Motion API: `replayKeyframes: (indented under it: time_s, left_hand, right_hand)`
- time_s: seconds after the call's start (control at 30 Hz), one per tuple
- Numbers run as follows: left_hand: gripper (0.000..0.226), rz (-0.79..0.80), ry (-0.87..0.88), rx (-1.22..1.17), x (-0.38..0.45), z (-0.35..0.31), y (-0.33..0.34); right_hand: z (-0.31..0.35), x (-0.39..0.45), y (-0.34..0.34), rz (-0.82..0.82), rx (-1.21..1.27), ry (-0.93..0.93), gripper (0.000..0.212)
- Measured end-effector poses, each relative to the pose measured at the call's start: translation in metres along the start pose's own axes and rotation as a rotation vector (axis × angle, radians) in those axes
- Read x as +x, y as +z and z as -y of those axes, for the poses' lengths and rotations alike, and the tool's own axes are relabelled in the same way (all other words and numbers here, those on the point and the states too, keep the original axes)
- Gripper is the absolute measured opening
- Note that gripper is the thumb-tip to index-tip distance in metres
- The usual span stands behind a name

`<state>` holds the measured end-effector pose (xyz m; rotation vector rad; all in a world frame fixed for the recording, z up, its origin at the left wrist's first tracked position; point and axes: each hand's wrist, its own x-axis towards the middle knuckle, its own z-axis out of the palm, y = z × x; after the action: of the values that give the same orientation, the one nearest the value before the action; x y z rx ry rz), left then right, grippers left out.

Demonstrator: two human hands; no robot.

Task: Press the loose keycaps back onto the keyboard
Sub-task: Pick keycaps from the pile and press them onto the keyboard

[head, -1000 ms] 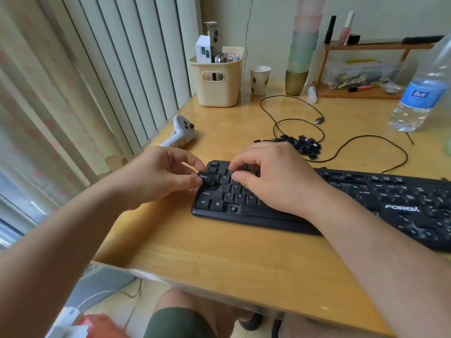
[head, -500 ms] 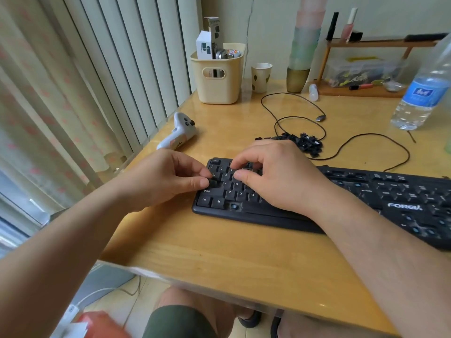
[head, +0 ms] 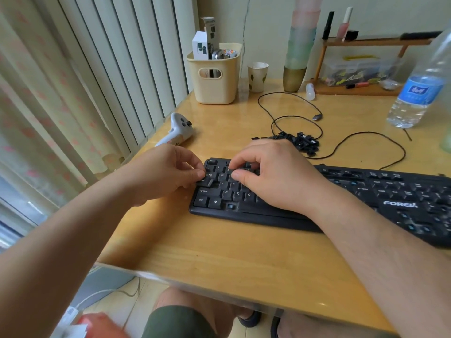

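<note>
A black keyboard lies across the wooden desk, with a few bare switch sockets showing along its rows. My left hand is at the keyboard's left end, where its thumb and fingertips pinch a wide keycap that sits tilted in the row above Shift. My right hand rests over the letter keys with bent fingers, thumb and index tips down near Q and W. What lies beneath those fingertips is hidden. A pile of loose black keycaps lies just behind the keyboard.
The keyboard's black cable loops around the keycap pile. A white game controller lies at the desk's left edge. A cream basket, a paper cup, a small wooden shelf and a water bottle stand at the back.
My left thumb has shifted on the wide keycap, which lay flat a second ago and now sits tilted. My right hand has barely moved.
</note>
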<state>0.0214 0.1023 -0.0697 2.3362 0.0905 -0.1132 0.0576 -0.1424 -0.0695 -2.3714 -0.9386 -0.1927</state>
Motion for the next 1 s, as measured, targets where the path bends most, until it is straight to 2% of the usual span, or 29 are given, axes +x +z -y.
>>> replayKeyframes:
  time_s: [0.2,0.33,0.4,0.57,0.7,1.0]
  left_hand:
    - [0.015,-0.083,-0.019,0.088,-0.006,-0.006,0.005]
    - [0.023,-0.145,-0.028,0.211,-0.009,-0.008,0.01]
    - [0.023,-0.162,-0.025,0.223,-0.008,-0.009,0.011]
    - [0.021,-0.178,-0.011,0.226,-0.006,-0.005,0.012]
    - [0.022,-0.193,0.0,0.226,-0.008,-0.004,0.015]
    - [0.025,-0.168,-0.009,0.168,-0.01,-0.004,0.011]
  right_hand:
    - [0.006,-0.001,0.001,0.035,-0.009,-0.027,0.014]
    - [0.012,-0.004,0.004,0.217,-0.071,-0.062,0.027]
    - [0.013,-0.005,0.004,0.251,-0.084,-0.047,0.03]
    - [0.015,-0.007,0.0,0.233,-0.099,-0.047,0.036]
    - [0.017,-0.008,0.004,0.284,-0.19,-0.063,0.044]
    - [0.019,-0.007,0.004,0.287,-0.192,-0.046,0.039]
